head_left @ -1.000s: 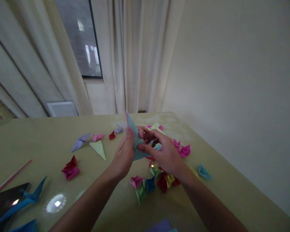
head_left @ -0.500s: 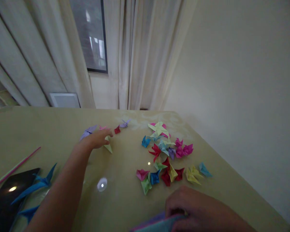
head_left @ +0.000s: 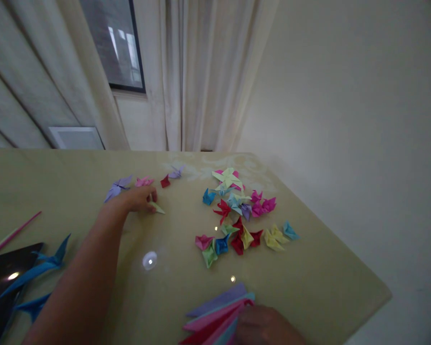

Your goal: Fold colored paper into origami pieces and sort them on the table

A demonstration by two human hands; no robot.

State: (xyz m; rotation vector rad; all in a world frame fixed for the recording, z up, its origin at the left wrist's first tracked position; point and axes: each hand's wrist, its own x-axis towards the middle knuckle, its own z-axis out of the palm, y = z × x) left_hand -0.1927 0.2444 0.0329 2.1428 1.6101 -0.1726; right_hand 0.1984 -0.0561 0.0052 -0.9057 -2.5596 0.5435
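Observation:
My left hand (head_left: 138, 199) reaches across the tan table (head_left: 326, 268) with its fingers closed on a pale green folded paper triangle (head_left: 156, 207). Just beyond it lie a purple paper crane (head_left: 117, 187), a pink folded piece (head_left: 144, 181) and a red one (head_left: 164, 181). My right hand (head_left: 266, 327) rests at the bottom edge on a fanned stack of coloured paper sheets (head_left: 219, 314); its fingers are mostly out of view. A cluster of several small folded paper flowers (head_left: 242, 218) lies in the middle right of the table.
Blue paper cranes (head_left: 36, 270) lie on a dark tablet (head_left: 3, 282) at the lower left, beside a thin pink stick (head_left: 12, 235). Curtains and a window stand behind the table. The table's right edge and corner run near the wall.
Both hands let go of the blue paper they held together. My left hand reached out to the green triangle and closed on it; my right hand dropped to the paper stack.

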